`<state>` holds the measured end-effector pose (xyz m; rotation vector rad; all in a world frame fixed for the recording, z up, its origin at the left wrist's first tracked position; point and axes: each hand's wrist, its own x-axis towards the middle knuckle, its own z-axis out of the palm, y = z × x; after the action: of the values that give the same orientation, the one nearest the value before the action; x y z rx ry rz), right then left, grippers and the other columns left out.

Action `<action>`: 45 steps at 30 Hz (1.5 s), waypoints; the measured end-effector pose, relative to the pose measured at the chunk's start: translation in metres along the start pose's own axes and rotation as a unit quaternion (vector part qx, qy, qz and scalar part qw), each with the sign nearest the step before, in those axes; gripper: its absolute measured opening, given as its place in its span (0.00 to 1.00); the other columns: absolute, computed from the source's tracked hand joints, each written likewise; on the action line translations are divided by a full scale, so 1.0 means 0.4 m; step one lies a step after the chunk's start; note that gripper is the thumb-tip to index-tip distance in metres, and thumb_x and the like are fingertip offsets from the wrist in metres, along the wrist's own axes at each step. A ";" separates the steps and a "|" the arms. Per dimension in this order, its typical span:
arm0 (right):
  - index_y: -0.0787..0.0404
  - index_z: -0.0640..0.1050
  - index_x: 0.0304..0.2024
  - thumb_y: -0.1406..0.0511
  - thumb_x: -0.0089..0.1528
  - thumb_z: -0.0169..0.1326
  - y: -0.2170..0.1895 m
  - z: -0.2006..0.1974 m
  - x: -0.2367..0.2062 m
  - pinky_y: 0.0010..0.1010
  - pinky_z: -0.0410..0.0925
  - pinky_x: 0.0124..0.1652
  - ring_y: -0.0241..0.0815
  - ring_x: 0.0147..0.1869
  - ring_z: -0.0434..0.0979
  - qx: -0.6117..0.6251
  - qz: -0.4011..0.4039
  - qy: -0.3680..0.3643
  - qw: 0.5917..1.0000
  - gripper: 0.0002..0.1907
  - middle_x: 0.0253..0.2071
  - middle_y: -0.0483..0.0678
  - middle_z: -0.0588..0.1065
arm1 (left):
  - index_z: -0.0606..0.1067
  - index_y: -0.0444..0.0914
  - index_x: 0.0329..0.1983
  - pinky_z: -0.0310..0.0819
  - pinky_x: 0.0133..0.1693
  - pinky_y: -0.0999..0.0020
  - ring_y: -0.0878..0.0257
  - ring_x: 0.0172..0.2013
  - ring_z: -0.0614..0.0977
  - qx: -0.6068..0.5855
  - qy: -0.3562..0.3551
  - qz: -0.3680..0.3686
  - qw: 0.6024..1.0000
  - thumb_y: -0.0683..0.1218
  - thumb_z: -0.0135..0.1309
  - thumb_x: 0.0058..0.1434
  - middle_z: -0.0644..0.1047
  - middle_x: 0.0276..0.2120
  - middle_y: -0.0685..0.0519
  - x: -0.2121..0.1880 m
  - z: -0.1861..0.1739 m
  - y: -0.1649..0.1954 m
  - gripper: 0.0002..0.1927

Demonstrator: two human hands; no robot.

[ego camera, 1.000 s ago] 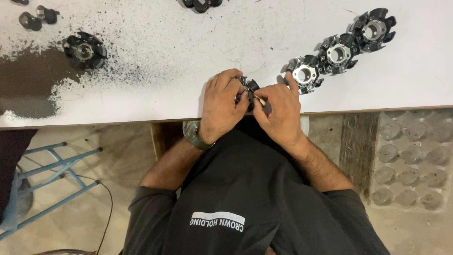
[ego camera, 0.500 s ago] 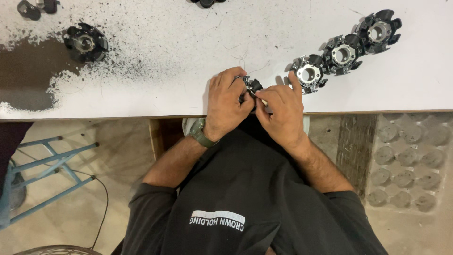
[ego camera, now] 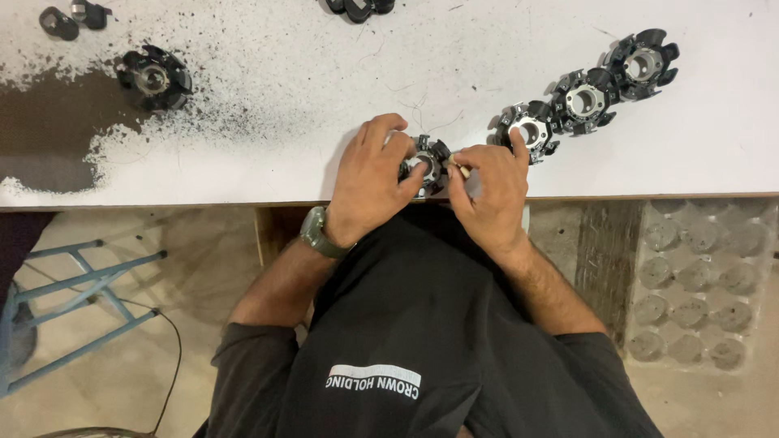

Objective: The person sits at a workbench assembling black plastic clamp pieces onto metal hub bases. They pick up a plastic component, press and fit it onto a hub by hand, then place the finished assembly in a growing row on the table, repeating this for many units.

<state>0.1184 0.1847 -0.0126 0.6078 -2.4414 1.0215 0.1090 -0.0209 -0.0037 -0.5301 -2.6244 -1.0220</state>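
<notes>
A round black part with a metal ring at its centre [ego camera: 428, 164] lies at the near edge of the white table [ego camera: 284, 170]. My left hand [ego camera: 372, 185], with a watch on the wrist, grips this part from the left, thumb on its rim. My right hand [ego camera: 488, 195] comes in from the right and pinches a small thin piece [ego camera: 461, 170] against the part's side. My right index finger reaches up beside another similar part.
Three similar black parts [ego camera: 531, 128] [ego camera: 586, 99] [ego camera: 643, 63] stand in a diagonal row at the right. Another [ego camera: 152, 77] sits far left amid black dust and a dark patch [ego camera: 49, 142]. Small black pieces [ego camera: 61, 23] lie top left. A blue metal frame [ego camera: 81, 276] and a grey moulded tray [ego camera: 690, 284] are below.
Both hands stay on the part at the table's edge. My left fingers have shifted, so more of the part's metal centre shows between the hands.
</notes>
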 end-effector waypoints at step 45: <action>0.60 0.77 0.44 0.75 0.58 0.65 0.022 0.026 -0.019 0.53 0.58 0.71 0.49 0.56 0.77 0.025 -0.047 -0.019 0.998 0.15 0.44 0.49 0.77 | 0.75 0.34 0.41 0.79 0.42 0.57 0.49 0.43 0.83 -0.045 -0.022 -0.016 0.999 0.39 0.57 0.60 0.80 0.49 0.48 -0.005 0.020 -0.001 0.06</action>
<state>0.1176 0.1842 -0.0282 0.7584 -2.4018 1.0445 0.1097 -0.0161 -0.0103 -0.5390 -2.6432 -1.1541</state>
